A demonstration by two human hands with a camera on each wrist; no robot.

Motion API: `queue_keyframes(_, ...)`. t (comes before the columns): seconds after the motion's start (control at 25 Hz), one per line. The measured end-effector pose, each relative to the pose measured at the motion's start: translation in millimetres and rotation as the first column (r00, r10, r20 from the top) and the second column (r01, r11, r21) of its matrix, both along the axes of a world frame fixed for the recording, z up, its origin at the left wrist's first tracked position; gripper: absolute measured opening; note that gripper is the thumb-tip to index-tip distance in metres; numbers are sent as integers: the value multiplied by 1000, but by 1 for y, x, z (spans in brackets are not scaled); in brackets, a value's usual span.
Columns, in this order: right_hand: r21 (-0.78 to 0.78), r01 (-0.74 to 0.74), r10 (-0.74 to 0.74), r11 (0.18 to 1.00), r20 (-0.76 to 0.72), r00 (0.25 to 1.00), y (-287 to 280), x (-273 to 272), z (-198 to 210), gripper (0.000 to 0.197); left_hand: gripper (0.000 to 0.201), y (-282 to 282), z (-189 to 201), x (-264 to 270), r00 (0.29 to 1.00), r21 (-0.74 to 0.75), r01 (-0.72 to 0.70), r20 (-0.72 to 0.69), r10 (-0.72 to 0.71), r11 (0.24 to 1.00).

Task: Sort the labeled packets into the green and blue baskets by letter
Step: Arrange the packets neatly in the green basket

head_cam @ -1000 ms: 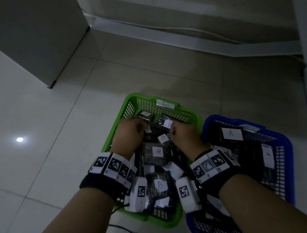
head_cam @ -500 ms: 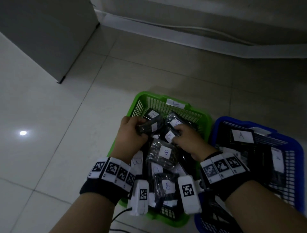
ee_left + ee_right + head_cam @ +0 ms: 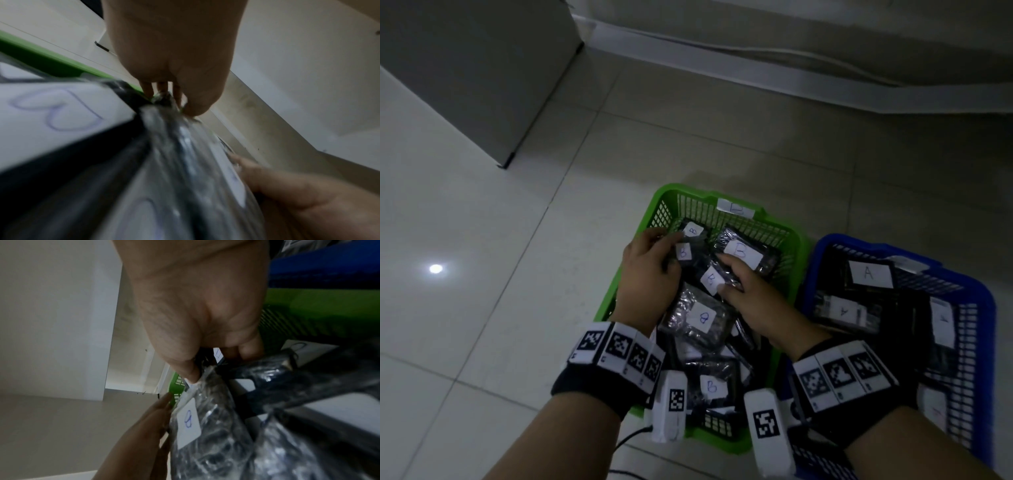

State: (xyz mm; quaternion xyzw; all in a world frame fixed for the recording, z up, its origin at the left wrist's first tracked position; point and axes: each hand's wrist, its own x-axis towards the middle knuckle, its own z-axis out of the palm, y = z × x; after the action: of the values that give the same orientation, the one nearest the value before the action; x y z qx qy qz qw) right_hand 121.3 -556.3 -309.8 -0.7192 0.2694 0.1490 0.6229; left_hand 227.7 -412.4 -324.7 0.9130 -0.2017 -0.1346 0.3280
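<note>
— Since half a second ago, what has moved among the packets [image 3: 709, 280] in the green basket [image 3: 796, 236]?

— Both hands have worked deeper toward its far wall. The left hand [image 3: 650, 260] has its fingers curled on a wrapped B packet [image 3: 690, 240] near the far left corner, where earlier it gripped one nearer the middle. The right hand [image 3: 751, 301] pinches a small B packet just right of it, thumb on the label.

— Meaning for the sort?

— My guess: checking or tidying, since every label readable here is a B and the tag [image 3: 735, 208] on the basket's far rim also reads B.

— And the containers?

— The green basket is heaped with dark wrapped packets. The blue basket [image 3: 983, 301], touching its right side, holds packets marked A [image 3: 869, 274]. Both sit on the tiled floor [image 3: 482, 308].
</note>
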Motion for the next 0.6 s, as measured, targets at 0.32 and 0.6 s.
queue_keyframes(0.32, 69, 11, -8, 998, -38, 999, -6, -22, 22, 52, 31, -17, 29, -20, 967, 68, 15, -255, 3, 998)
queue_keyframes(0.6, -414, 0, -59, 910, -130, 990, -28, -19, 17, 26, 36, -17, 22, -21, 957, 146, 92, -287, -46, 985)
